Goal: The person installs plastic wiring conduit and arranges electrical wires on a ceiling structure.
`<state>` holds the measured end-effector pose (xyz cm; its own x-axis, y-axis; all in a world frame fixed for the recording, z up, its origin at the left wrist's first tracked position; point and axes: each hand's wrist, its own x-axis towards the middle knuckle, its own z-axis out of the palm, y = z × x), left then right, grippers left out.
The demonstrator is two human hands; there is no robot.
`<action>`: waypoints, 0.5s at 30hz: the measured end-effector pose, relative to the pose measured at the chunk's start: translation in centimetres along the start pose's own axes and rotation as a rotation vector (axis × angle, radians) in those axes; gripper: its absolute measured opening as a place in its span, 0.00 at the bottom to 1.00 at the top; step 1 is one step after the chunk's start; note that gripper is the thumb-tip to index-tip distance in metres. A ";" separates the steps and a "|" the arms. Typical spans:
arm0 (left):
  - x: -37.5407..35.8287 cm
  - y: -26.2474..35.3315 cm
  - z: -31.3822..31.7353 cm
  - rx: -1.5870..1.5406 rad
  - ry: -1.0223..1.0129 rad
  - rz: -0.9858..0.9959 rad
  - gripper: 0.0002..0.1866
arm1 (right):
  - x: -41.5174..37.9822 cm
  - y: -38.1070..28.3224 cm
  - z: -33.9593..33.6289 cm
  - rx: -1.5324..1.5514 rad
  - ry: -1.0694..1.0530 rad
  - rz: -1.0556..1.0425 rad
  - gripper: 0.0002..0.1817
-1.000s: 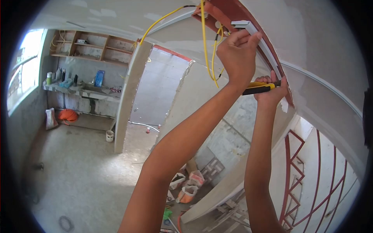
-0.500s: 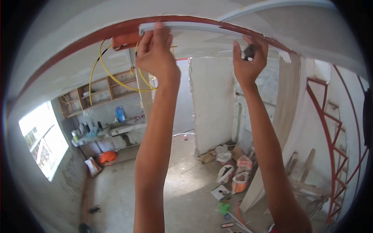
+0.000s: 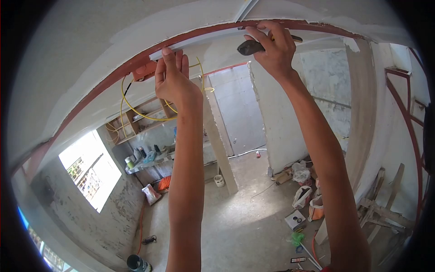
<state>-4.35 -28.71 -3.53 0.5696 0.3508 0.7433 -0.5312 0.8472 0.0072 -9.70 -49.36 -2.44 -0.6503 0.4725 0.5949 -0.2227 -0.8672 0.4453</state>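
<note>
My left hand (image 3: 174, 77) is raised to the red steel beam (image 3: 113, 73), its thumb and fingers closed round the end of a long white trim strip (image 3: 195, 41). The strip lies along the beam's lower side and runs right. My right hand (image 3: 276, 47) is up at the beam near the strip's far end, wrapped round a dark hand tool (image 3: 250, 47). The tool's rounded black end sticks out to the left and a thin end to the right; its kind is hidden by the fingers. Beside my left hand, an orange box (image 3: 144, 72) hangs below the beam with yellow cable (image 3: 136, 109).
A light metal channel (image 3: 246, 10) meets the beam from above. Below are wooden shelves (image 3: 136, 122), a cluttered counter (image 3: 149, 158) and a window (image 3: 90, 170) at left. Sacks (image 3: 302, 197) and scrap wood (image 3: 385, 213) lie at right, a dark bucket (image 3: 138, 263) at lower left.
The view has shifted and tilted. My right hand has turned over and moved left along the beam, showing more of the dark tool. My left hand stays at the strip's end.
</note>
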 end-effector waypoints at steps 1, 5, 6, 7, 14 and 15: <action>0.0 0.1 0.0 0.005 -0.003 0.000 0.24 | 0.1 0.0 0.1 0.000 -0.002 -0.004 0.19; 0.1 0.0 -0.2 0.009 -0.020 0.004 0.25 | 0.0 0.6 0.5 -0.007 0.028 -0.045 0.20; 0.1 0.0 -0.1 0.012 -0.022 0.005 0.25 | 0.2 0.4 0.4 -0.009 0.019 -0.039 0.20; 0.1 0.0 -0.2 0.016 -0.024 0.005 0.25 | 0.4 0.2 0.1 -0.011 0.010 -0.031 0.20; 0.1 -0.1 -0.4 0.006 -0.045 0.012 0.28 | 0.7 0.2 0.2 -0.010 -0.011 -0.039 0.20; 0.2 -0.2 -0.4 0.003 -0.046 0.013 0.28 | 0.7 0.3 0.2 -0.004 -0.009 -0.045 0.20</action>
<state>-3.94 -28.64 -3.65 0.5333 0.3426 0.7735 -0.5399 0.8417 -0.0005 -10.06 -49.28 -1.74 -0.6331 0.5123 0.5803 -0.2544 -0.8457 0.4691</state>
